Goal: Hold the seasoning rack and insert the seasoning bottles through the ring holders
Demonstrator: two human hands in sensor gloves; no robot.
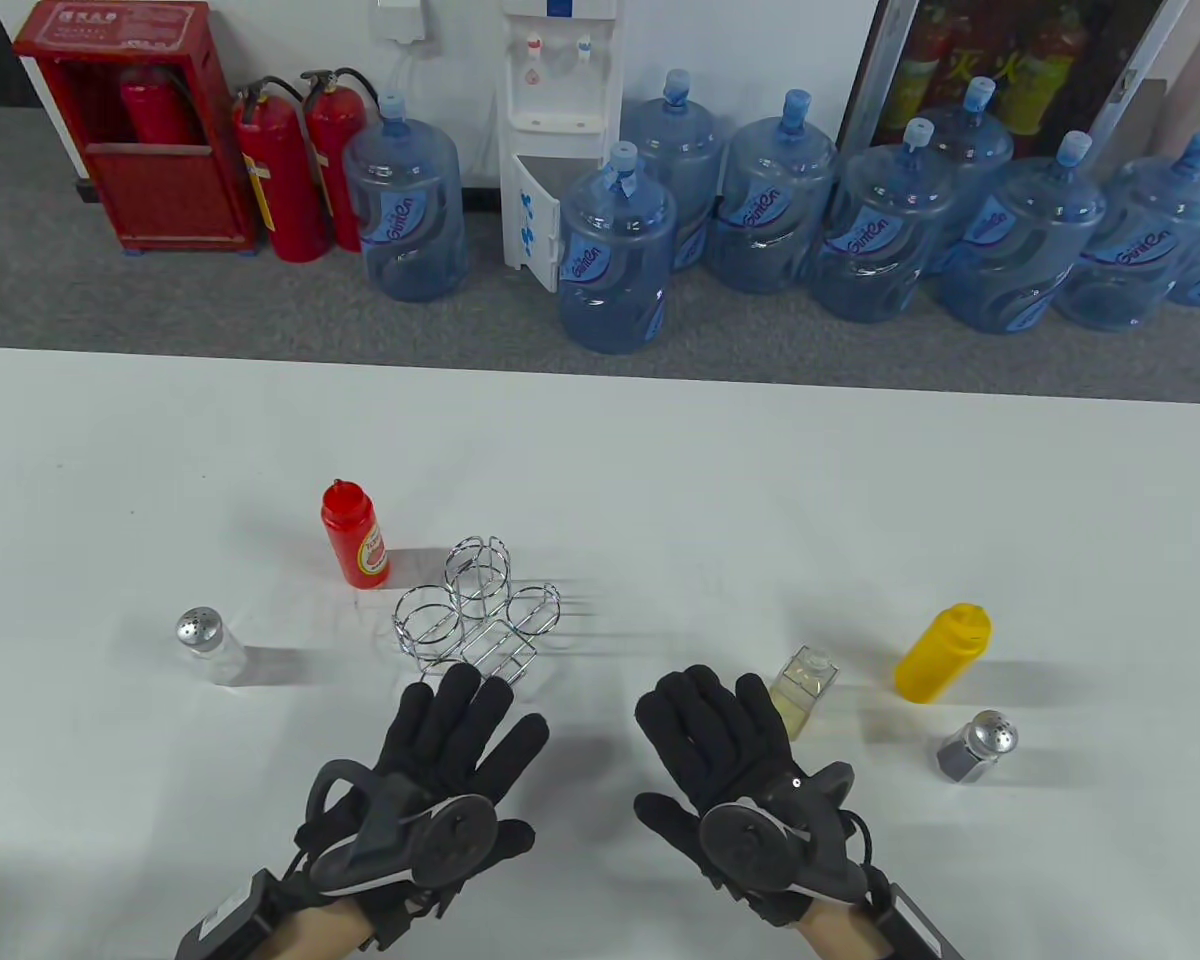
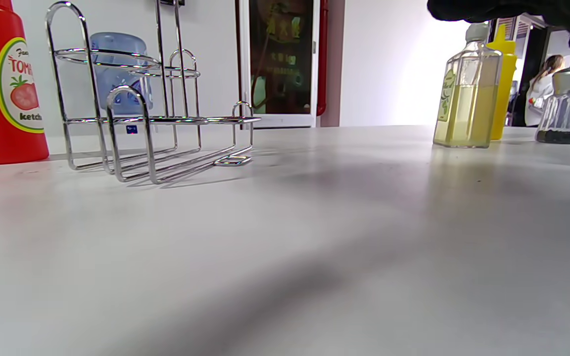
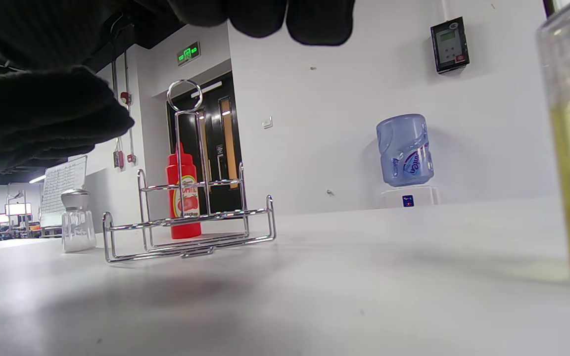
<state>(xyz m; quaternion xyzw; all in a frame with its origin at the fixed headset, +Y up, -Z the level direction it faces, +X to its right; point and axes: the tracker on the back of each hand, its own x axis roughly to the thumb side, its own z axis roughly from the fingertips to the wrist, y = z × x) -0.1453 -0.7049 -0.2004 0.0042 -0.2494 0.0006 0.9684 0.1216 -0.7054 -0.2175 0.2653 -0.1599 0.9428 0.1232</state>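
Observation:
A chrome wire seasoning rack [image 1: 475,610] with ring holders stands empty mid-table; it also shows in the left wrist view [image 2: 136,113] and the right wrist view [image 3: 191,217]. A red ketchup bottle [image 1: 355,535] stands behind it to the left, a clear salt shaker [image 1: 205,640] further left. An oil bottle [image 1: 805,690], a yellow mustard bottle [image 1: 945,650] and a dark pepper shaker [image 1: 980,745] stand to the right. My left hand [image 1: 440,760] lies flat and open just in front of the rack. My right hand [image 1: 730,760] is open and empty beside the oil bottle.
The white table [image 1: 600,450] ends at a far edge; beyond it on the floor stand water jugs [image 1: 615,260], a water dispenser [image 1: 560,130] and fire extinguishers [image 1: 280,170].

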